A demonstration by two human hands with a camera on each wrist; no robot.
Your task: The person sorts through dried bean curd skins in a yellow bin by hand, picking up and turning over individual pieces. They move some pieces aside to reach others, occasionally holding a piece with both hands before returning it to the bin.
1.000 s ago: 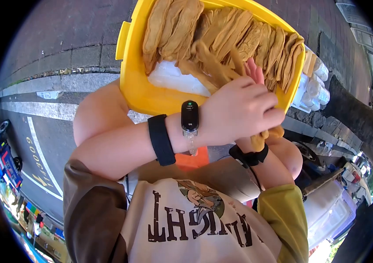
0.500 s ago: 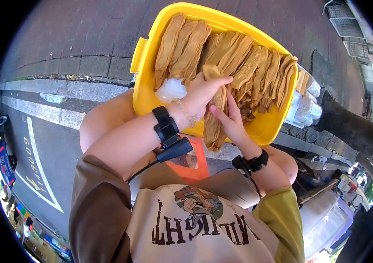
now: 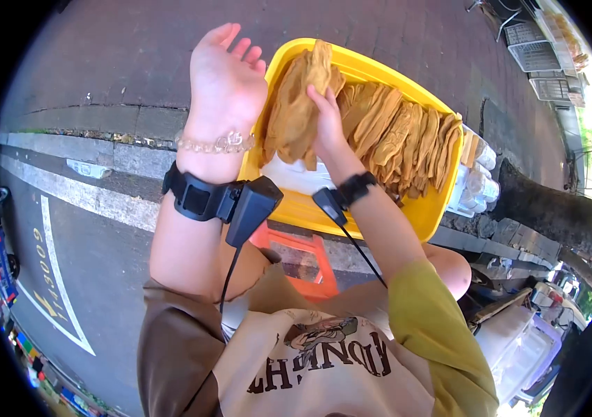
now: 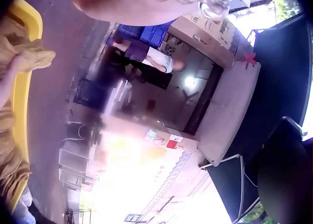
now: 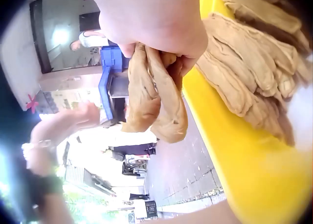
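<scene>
In the head view a yellow plastic tub holds rows of wrinkled tan strips, long, soft and folded, like bean curd sheets; their exact kind cannot be told. My right hand grips a folded tan strip over the tub's left end, thumb laid on its face. In the right wrist view two looped ends of that folded strip hang out below the curled fingers. Left of the tub, my left hand is raised with its palm up, fingers loosely bent and nothing held. A beaded bracelet circles its wrist.
A whitish sheet shows on the tub's floor. Below the tub is an orange stool. Clear bottles stand beside its right end, near a tree trunk. A person appears in a shopfront in the left wrist view.
Both hands handled tan strips together half a second ago. My left hand has let go and swung up and left, out of the tub; the right has carried the folded strip toward the left end.
</scene>
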